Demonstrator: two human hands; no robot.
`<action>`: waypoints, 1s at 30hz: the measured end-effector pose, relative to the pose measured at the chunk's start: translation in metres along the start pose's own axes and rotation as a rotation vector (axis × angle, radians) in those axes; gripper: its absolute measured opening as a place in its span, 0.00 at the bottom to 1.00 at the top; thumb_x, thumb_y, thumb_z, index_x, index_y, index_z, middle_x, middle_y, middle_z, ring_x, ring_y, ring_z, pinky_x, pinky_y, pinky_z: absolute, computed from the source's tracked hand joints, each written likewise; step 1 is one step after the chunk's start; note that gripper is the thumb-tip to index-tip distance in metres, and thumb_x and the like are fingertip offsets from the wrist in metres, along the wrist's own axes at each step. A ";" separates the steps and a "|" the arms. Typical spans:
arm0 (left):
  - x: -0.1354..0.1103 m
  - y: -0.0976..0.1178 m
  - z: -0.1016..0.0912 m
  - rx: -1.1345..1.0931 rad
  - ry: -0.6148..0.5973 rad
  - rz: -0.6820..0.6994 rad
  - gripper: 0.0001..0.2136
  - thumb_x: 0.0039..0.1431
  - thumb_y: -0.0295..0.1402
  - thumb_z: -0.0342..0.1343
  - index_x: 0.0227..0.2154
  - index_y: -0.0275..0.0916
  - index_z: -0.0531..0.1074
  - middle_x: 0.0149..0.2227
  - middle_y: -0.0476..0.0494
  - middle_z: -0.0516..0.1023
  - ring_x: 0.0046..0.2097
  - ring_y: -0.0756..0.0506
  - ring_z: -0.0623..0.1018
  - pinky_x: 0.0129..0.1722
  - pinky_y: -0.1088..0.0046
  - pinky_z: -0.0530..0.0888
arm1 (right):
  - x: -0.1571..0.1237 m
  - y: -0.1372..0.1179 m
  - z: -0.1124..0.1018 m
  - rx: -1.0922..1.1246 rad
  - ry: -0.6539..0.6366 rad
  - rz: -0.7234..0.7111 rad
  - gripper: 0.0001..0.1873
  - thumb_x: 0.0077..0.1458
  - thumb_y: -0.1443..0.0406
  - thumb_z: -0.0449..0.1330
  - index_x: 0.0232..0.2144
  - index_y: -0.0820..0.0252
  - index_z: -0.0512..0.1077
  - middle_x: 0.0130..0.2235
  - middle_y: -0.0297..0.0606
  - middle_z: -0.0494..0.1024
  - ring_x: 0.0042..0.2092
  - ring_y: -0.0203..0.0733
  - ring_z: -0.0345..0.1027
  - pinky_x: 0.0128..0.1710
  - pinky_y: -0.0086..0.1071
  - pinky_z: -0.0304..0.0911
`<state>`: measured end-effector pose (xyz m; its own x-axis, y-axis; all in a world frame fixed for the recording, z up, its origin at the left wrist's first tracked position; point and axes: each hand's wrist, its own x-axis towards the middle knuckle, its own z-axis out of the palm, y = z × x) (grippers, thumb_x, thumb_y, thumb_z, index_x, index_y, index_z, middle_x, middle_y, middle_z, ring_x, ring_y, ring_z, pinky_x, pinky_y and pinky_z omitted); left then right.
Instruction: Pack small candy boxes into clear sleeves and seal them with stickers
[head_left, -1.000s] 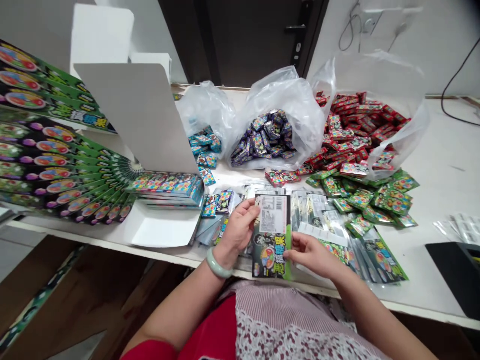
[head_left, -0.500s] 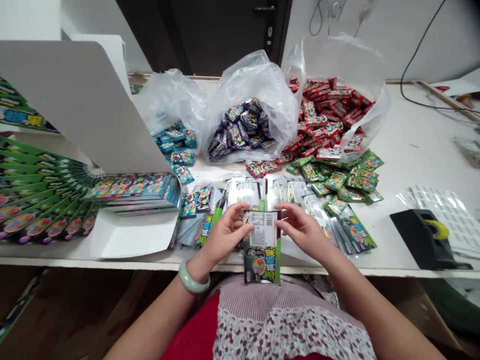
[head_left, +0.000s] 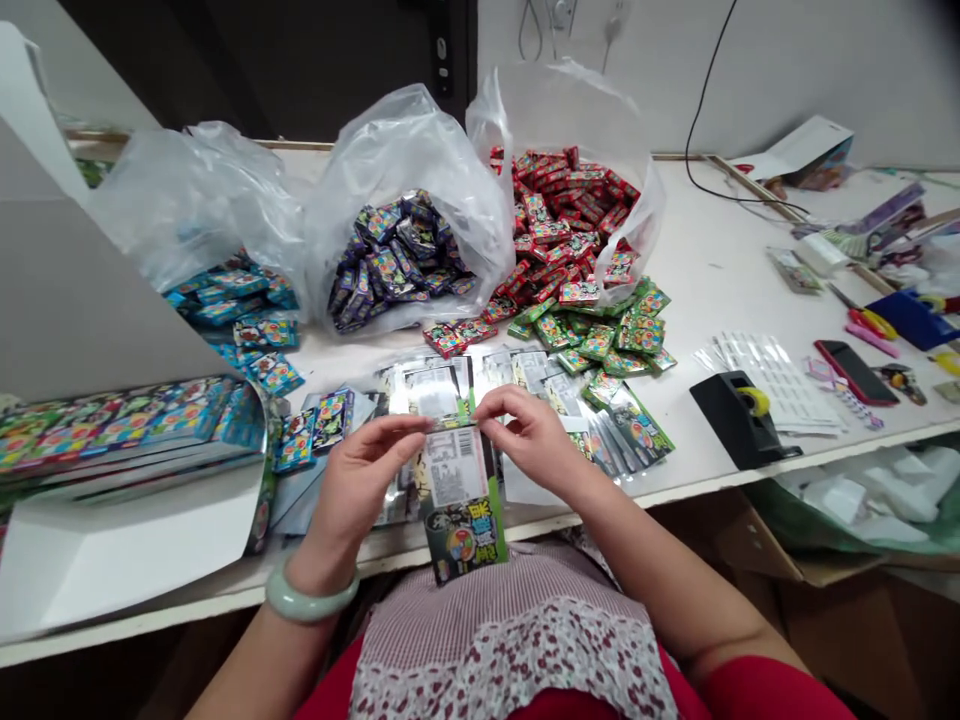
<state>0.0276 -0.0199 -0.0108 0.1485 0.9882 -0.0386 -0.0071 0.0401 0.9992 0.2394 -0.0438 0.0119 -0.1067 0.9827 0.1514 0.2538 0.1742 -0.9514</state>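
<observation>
A printed candy packet [head_left: 463, 505], black and green with a white barcode panel, hangs over the table's front edge between my hands. My left hand [head_left: 367, 470] has its thumb and fingers at the packet's upper left corner. With thumb and forefinger together, my right hand [head_left: 525, 440] pinches the upper right corner. Right behind the packet lie more flat clear packets [head_left: 431, 390]. A fan of similar packets [head_left: 634, 430] rests to the right of my right hand. Left of my left hand are a small blue candy box [head_left: 295, 440] and a purple one [head_left: 332, 418].
Plastic bags spill small blue boxes [head_left: 240, 290], purple boxes [head_left: 397, 255] and red boxes [head_left: 562, 220]. Green boxes [head_left: 630, 325] lie before the red ones. An open white carton [head_left: 150, 560] stands at left. A tape dispenser [head_left: 731, 420] and a phone [head_left: 855, 372] are at right.
The view has swung to the right, bringing the phone and scissors into sight. My hands still hold the packet's top edge, and my right fingers have closed in nearer its corner.
</observation>
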 end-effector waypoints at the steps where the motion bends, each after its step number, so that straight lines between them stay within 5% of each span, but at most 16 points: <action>1: -0.001 0.000 0.000 0.031 -0.015 0.035 0.11 0.49 0.36 0.66 0.35 0.38 0.77 0.38 0.42 0.81 0.42 0.43 0.79 0.44 0.66 0.75 | 0.000 -0.002 -0.002 -0.029 -0.029 -0.026 0.02 0.56 0.64 0.58 0.33 0.56 0.71 0.38 0.37 0.72 0.42 0.37 0.68 0.33 0.29 0.65; 4: -0.003 0.005 0.004 0.027 -0.026 0.088 0.08 0.50 0.35 0.66 0.31 0.38 0.76 0.35 0.45 0.80 0.39 0.45 0.78 0.41 0.69 0.75 | 0.002 -0.005 -0.007 -0.042 -0.098 0.004 0.07 0.54 0.61 0.61 0.30 0.57 0.69 0.36 0.36 0.73 0.39 0.37 0.68 0.33 0.29 0.65; 10: 0.004 0.018 0.014 -0.108 -0.036 -0.076 0.07 0.43 0.30 0.66 0.27 0.37 0.74 0.27 0.49 0.76 0.30 0.50 0.75 0.30 0.75 0.71 | 0.017 -0.011 -0.006 0.051 -0.181 0.182 0.05 0.52 0.62 0.61 0.31 0.57 0.70 0.29 0.33 0.73 0.31 0.34 0.66 0.29 0.29 0.61; 16: 0.003 0.023 0.002 -0.058 -0.170 0.004 0.05 0.48 0.29 0.63 0.22 0.38 0.73 0.27 0.48 0.74 0.32 0.50 0.73 0.34 0.73 0.71 | 0.016 -0.019 -0.006 -0.098 -0.266 0.108 0.06 0.55 0.63 0.58 0.27 0.56 0.70 0.29 0.34 0.73 0.33 0.37 0.66 0.29 0.31 0.60; 21: -0.009 0.023 -0.012 0.012 -0.341 0.067 0.03 0.56 0.30 0.59 0.29 0.39 0.76 0.40 0.41 0.79 0.43 0.45 0.77 0.46 0.66 0.72 | -0.002 -0.011 -0.009 -0.142 -0.267 -0.026 0.04 0.58 0.62 0.59 0.32 0.54 0.72 0.38 0.38 0.74 0.40 0.41 0.69 0.36 0.34 0.64; 30: -0.017 0.008 0.003 -0.056 -0.198 0.079 0.04 0.54 0.29 0.62 0.33 0.39 0.74 0.35 0.45 0.77 0.40 0.47 0.77 0.42 0.71 0.74 | -0.023 -0.003 0.004 -0.276 -0.091 -0.156 0.04 0.60 0.67 0.54 0.37 0.53 0.68 0.40 0.41 0.72 0.42 0.43 0.68 0.38 0.38 0.65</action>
<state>0.0283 -0.0367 -0.0025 0.3361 0.9405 0.0491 -0.0808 -0.0231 0.9965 0.2372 -0.0673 0.0103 -0.2468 0.9353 0.2537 0.4774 0.3452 -0.8080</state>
